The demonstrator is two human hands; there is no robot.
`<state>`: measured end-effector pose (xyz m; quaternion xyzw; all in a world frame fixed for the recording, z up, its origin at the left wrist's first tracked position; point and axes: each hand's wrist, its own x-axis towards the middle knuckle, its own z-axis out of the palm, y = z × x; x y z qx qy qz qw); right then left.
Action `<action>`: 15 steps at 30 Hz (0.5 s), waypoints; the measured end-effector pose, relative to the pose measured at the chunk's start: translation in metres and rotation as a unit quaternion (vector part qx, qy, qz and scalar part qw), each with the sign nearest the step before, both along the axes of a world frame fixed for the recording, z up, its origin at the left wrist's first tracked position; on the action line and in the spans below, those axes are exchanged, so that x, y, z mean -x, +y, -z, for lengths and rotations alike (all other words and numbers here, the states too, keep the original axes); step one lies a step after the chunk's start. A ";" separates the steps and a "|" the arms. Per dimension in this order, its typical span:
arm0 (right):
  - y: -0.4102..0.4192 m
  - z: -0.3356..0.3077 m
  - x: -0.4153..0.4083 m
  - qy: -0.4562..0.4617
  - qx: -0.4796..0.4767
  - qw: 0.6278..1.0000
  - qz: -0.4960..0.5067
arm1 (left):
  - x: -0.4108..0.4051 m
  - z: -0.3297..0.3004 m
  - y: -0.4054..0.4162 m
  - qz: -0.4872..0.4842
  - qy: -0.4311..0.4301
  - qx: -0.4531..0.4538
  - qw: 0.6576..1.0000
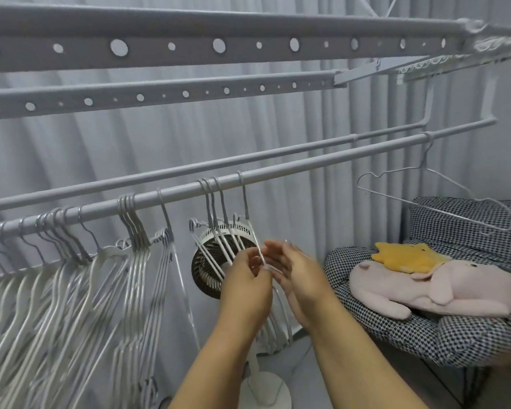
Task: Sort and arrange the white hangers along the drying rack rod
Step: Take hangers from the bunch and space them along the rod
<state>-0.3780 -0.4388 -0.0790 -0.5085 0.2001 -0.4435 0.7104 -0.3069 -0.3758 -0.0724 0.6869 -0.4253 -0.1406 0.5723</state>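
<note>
1. The hangers (227, 231) look like thin coated wire: light, springy rather than rigid, and smooth enough to slide along the rod (307, 163) with little push. I judge they tangle easily where the shoulders overlap.
2. Best hold, as I judge it: pinch a hanger on its sloping shoulder or just under the hook, then slide it. Pulling from the bottom bar would swing it and snag its neighbours.
3. A small group of about four hangers hangs from the front rod, hooks close together, in front of a fan (210, 270).
4. The left hand (245, 284) has its fingers curled round the lower shoulders of that group and pinches the wires.
5. The right hand (292, 276) is just beside it, fingers fairly straight, touching or nearly touching the rightmost wire. Whether it actually grips, I cannot tell.
6. The two hands are close together, below the rod and well under the hooks.
7. A dense bunch (56, 276) of more hangers crowds the rod to the left, with a few loose ones between.
8. One lone hanger (434, 199) hangs far to the right, well apart from the hands, above a cushion (396, 314) with a plush toy (443, 287).
</note>
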 end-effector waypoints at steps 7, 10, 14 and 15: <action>0.014 0.009 0.010 0.002 0.020 1.000 0.018 | 0.001 -0.002 0.003 -0.030 -0.129 -0.063 0.989; 0.015 0.012 0.015 0.014 0.036 0.999 0.033 | 0.004 -0.006 0.002 -0.063 -0.185 -0.079 0.978; 0.012 0.014 0.022 0.037 0.065 0.996 0.055 | 0.009 -0.008 -0.005 -0.088 -0.219 -0.099 0.967; 0.010 0.014 0.025 0.044 0.071 0.995 0.058 | 0.010 -0.007 -0.008 -0.089 -0.236 -0.103 0.962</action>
